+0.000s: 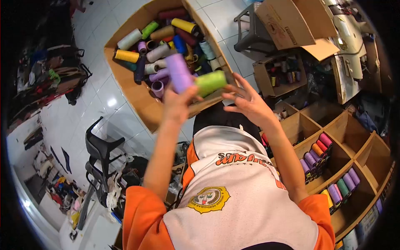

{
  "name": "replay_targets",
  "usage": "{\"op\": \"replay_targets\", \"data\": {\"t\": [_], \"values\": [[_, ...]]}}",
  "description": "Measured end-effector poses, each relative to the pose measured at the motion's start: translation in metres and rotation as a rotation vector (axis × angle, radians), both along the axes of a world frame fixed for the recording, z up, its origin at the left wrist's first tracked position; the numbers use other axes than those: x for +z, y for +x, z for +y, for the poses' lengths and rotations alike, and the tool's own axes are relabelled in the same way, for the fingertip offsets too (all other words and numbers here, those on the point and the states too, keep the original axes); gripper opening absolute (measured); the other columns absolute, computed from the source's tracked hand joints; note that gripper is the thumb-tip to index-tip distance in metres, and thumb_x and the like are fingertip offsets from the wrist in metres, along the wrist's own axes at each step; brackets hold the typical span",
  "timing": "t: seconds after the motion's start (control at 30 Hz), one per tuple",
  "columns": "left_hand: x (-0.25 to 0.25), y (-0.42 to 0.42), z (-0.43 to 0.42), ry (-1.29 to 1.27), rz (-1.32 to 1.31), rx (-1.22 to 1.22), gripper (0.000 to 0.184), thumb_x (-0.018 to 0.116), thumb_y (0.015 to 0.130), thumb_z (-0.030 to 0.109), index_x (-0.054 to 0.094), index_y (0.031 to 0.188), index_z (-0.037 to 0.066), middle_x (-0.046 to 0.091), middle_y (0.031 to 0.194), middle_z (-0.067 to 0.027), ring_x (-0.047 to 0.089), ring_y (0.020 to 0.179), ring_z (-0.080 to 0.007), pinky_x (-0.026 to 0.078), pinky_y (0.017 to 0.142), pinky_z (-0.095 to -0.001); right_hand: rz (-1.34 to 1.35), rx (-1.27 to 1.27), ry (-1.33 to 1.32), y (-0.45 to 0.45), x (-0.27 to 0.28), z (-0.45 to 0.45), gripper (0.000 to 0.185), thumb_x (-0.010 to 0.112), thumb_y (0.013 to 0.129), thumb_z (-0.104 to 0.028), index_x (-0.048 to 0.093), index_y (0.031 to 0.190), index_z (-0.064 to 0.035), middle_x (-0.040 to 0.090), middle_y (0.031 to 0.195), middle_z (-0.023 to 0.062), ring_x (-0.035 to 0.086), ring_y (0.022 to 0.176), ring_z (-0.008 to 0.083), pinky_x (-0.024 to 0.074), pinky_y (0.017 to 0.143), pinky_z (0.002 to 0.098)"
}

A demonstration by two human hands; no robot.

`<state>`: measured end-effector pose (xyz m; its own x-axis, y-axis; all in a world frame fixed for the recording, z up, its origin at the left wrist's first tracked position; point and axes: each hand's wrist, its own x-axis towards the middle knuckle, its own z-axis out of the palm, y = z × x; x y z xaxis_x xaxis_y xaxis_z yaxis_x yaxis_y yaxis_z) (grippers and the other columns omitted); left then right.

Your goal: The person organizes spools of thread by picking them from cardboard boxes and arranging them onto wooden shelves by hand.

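My left hand (180, 102) is closed around the lower end of a purple thread cone (179, 73), blurred by motion above the cardboard box (143, 112). A lime-green thread cone (211, 83) lies sideways against the purple one, close to my left fingers. My right hand (249, 102) is beside the green cone's outer end with its fingers spread. Its fingertips reach that end, but I cannot tell whether they touch it. Inside the box lie many loose cones, among them a yellow cone (126, 56), a white cone (129, 39) and a blue cone (179, 43).
On the right stands a wooden compartment rack (354, 160) with rows of thread cones. Beyond it are a smaller box (260, 79) of cones, a dark stool (246, 37) and a sewing machine (350, 46). A black chair (100, 146) stands left on the tiled floor (89, 102).
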<state>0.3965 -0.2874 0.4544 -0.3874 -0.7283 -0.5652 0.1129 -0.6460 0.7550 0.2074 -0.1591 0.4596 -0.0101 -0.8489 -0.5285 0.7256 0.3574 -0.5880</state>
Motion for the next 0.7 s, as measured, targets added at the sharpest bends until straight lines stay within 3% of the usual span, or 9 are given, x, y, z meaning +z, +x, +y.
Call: {"op": "replay_targets", "data": {"t": [0.1, 0.17, 0.23, 0.27, 0.43, 0.53, 0.57, 0.63, 0.7], "values": [[0.003, -0.039, 0.056, 0.097, 0.115, 0.023, 0.051, 0.068, 0.076, 0.004, 0.043, 0.121, 0.005, 0.054, 0.107, -0.0077, 0.062, 0.083, -0.0174, 0.057, 0.056, -0.0261, -0.199, -0.207, -0.108, 0.016, -0.015, -0.006, 0.102, 0.076, 0.076, -0.016, 0.002, 0.146, -0.0185, 0.033, 0.139, 0.0159, 0.045, 0.120, 0.0261, 0.0458, 0.093, 0.0416], [0.002, -0.052, 0.066, -0.045, 0.069, -0.205, 0.059, 0.066, 0.075, 0.002, 0.038, 0.126, 0.005, 0.049, 0.114, -0.0120, 0.059, 0.097, -0.0235, 0.056, 0.071, -0.0348, -0.094, -0.332, -0.027, 0.013, -0.017, 0.002, 0.109, 0.078, 0.072, -0.014, -0.003, 0.145, -0.0228, 0.034, 0.139, 0.0149, 0.044, 0.120, 0.0273, 0.0423, 0.097, 0.0440], [0.001, -0.056, 0.069, -0.698, -0.330, -0.492, 0.067, 0.066, 0.070, 0.001, 0.035, 0.129, 0.001, 0.041, 0.123, -0.0172, 0.047, 0.116, -0.0318, 0.044, 0.093, -0.0474, 0.083, -0.357, -0.009, 0.020, -0.011, 0.007, 0.109, 0.077, 0.072, -0.011, -0.003, 0.145, -0.0228, 0.037, 0.134, 0.0118, 0.045, 0.117, 0.0256, 0.0413, 0.097, 0.0414], [0.002, -0.054, 0.069, -0.453, -0.212, -0.629, 0.078, 0.069, 0.067, 0.009, 0.030, 0.134, 0.000, 0.029, 0.136, -0.0219, 0.031, 0.128, -0.0376, 0.028, 0.105, -0.0502, 0.158, -0.361, 0.017, 0.022, -0.011, 0.010, 0.109, 0.077, 0.072, -0.010, -0.003, 0.145, -0.0222, 0.037, 0.133, 0.0117, 0.046, 0.117, 0.0250, 0.0411, 0.097, 0.0405], [0.016, -0.050, 0.070, -0.668, -0.553, -1.011, 0.076, 0.070, 0.073, 0.026, 0.035, 0.137, 0.005, 0.024, 0.145, -0.0200, 0.038, 0.125, -0.0372, 0.036, 0.101, -0.0419, 0.303, -0.241, 0.135, 0.014, -0.006, 0.002, 0.110, 0.073, 0.067, -0.003, -0.003, 0.145, -0.0176, 0.042, 0.125, 0.0121, 0.049, 0.110, 0.0229, 0.0400, 0.096, 0.0370], [0.021, -0.022, 0.007, -0.296, -0.303, -1.022, 0.071, 0.072, 0.073, 0.031, 0.043, 0.131, 0.003, 0.044, 0.132, -0.0221, 0.048, 0.116, -0.0367, 0.040, 0.095, -0.0425, 0.141, -0.271, 0.122, -0.001, -0.002, 0.001, 0.099, 0.064, 0.068, 0.000, 0.007, 0.146, -0.0164, 0.050, 0.117, 0.0149, 0.053, 0.108, 0.0278, 0.0420, 0.095, 0.0423], [0.010, -0.022, -0.026, -0.014, -0.298, -0.997, 0.070, 0.073, 0.073, 0.035, 0.046, 0.128, 0.001, 0.050, 0.125, -0.0240, 0.052, 0.111, -0.0372, 0.042, 0.093, -0.0432, 0.079, -0.272, 0.107, -0.009, -0.004, 0.003, 0.096, 0.063, 0.068, 0.000, 0.010, 0.146, -0.0161, 0.051, 0.115, 0.0156, 0.053, 0.108, 0.0290, 0.0425, 0.095, 0.0436], [-0.075, -0.006, -0.049, -0.515, -0.700, -0.735, 0.074, 0.075, 0.071, 0.041, 0.046, 0.124, -0.001, 0.054, 0.120, -0.0248, 0.055, 0.105, -0.0370, 0.045, 0.089, -0.0431, 0.092, -0.287, 0.078, -0.025, -0.004, 0.010, 0.091, 0.061, 0.068, -0.003, 0.015, 0.146, -0.0160, 0.052, 0.113, 0.0175, 0.053, 0.109, 0.0330, 0.0429, 0.094, 0.0469], [-0.185, 0.002, -0.058, -0.515, -0.949, -0.710, 0.094, 0.078, 0.064, 0.049, 0.035, 0.131, -0.001, 0.043, 0.133, -0.0248, 0.049, 0.117, -0.0401, 0.042, 0.096, -0.0411, 0.082, -0.314, 0.040, -0.038, -0.003, 0.016, 0.091, 0.061, 0.068, -0.005, 0.015, 0.146, -0.0165, 0.052, 0.113, 0.0177, 0.053, 0.109, 0.0336, 0.0429, 0.094, 0.0467]]}}
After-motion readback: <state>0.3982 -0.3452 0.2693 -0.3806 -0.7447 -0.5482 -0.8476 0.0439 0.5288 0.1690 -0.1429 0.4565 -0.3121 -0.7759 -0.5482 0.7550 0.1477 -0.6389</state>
